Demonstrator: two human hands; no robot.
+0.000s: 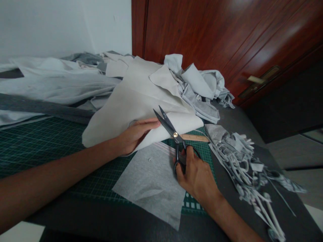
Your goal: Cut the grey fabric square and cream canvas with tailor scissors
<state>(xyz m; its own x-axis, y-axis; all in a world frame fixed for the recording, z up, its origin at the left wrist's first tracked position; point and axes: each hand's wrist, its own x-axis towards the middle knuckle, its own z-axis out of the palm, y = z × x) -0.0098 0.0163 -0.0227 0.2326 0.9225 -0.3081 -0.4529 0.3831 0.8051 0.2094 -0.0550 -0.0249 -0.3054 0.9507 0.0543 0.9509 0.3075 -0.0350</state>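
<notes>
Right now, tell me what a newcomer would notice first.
Black scissors stand out at centre, open in the right hand beside a pale fabric sheet. The left hand holds that sheet over the green cutting mat. Rightward lies a tangled heap of grey fabric strips.

A dark tabletop (121, 218) carries a green gridded cutting mat (42, 151), with a square of grey fabric (148, 181) and a wooden ruler (194, 137) lying across it. Tangled grey fabric strips (242, 168) lie to the right, and loose pale cloth (58, 89) is heaped behind.
</notes>
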